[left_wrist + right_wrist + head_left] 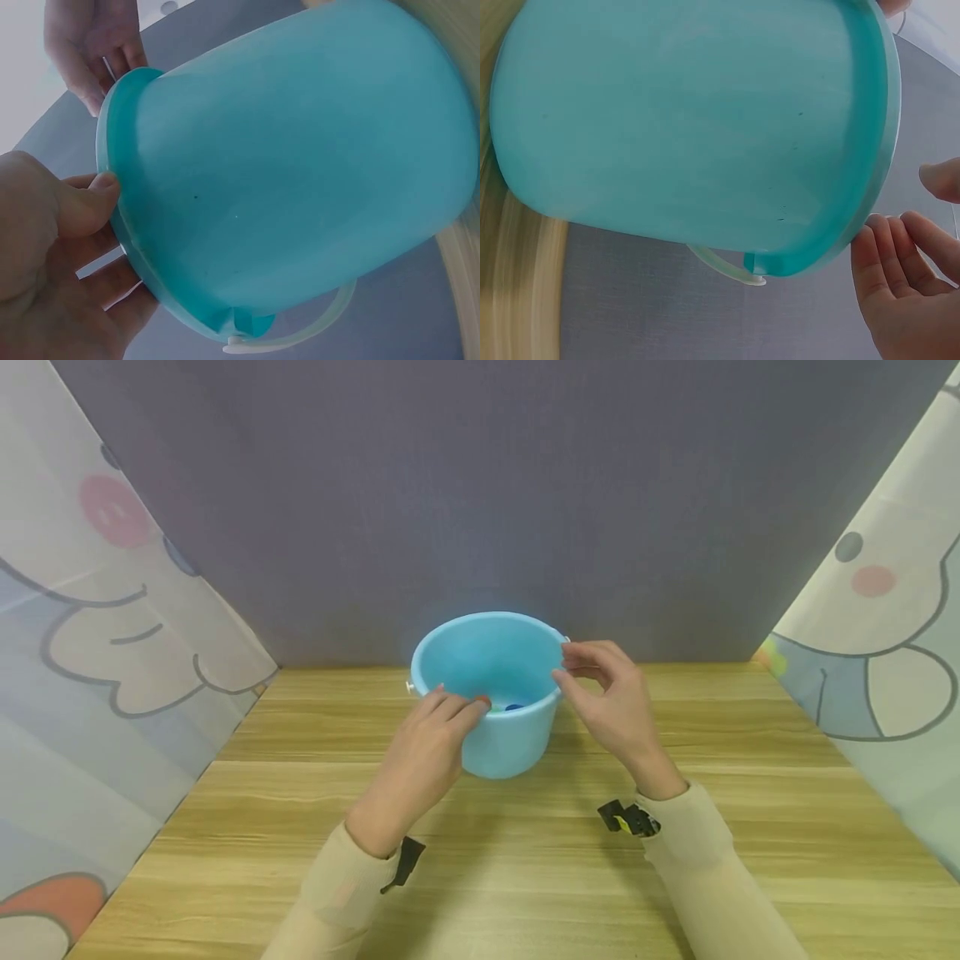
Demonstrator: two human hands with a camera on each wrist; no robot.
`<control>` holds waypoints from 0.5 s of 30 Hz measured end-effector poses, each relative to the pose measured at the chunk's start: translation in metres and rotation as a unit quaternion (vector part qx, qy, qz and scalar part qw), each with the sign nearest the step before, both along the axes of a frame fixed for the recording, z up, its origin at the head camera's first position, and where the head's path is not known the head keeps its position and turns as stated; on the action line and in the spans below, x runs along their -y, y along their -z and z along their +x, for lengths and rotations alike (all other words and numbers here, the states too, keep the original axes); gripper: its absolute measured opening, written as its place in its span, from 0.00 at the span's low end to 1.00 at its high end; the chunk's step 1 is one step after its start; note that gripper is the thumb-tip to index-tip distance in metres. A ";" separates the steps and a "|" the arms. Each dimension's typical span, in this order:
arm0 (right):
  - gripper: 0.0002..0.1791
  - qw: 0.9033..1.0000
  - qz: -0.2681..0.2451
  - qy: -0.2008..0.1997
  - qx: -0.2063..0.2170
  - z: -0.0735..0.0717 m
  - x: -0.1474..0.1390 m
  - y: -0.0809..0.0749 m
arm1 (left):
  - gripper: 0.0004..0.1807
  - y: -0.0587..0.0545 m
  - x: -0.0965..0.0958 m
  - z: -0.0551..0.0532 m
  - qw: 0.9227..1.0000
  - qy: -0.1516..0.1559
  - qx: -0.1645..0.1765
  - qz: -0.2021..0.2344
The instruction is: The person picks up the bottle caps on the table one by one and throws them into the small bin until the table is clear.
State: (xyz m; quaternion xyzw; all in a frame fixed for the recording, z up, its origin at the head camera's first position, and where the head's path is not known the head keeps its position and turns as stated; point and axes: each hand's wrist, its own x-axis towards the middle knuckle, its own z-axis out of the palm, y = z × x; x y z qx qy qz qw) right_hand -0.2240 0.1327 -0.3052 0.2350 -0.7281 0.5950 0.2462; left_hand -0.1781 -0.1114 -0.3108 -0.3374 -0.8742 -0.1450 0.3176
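A light blue bucket stands upright on the wooden table. My left hand grips its near left rim; in the left wrist view the thumb lies against the outside and the fingers reach over the rim. At the right rim is my right hand, its thumb held apart from its fingers. The right wrist view shows its fingertips at the rim, with nothing pinched. Inside the bucket, a small red thing and a dark blue thing show only in part.
The table reaches back to a dark grey panel. White cartoon-printed curtains hang on both sides. A white bucket handle hangs behind the bucket.
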 end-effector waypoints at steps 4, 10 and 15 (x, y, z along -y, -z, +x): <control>0.17 1.000 -0.002 0.003 -0.007 0.000 -0.001 -0.001 | 0.27 0.002 -0.001 -0.002 1.000 0.000 -0.001 0.002; 0.17 1.000 -0.005 0.011 -0.010 -0.002 -0.005 -0.001 | 0.27 0.003 -0.004 -0.003 1.000 0.007 0.001 0.003; 0.17 1.000 -0.002 0.017 -0.012 -0.002 -0.007 -0.002 | 0.27 0.005 -0.007 -0.004 1.000 0.013 -0.006 0.005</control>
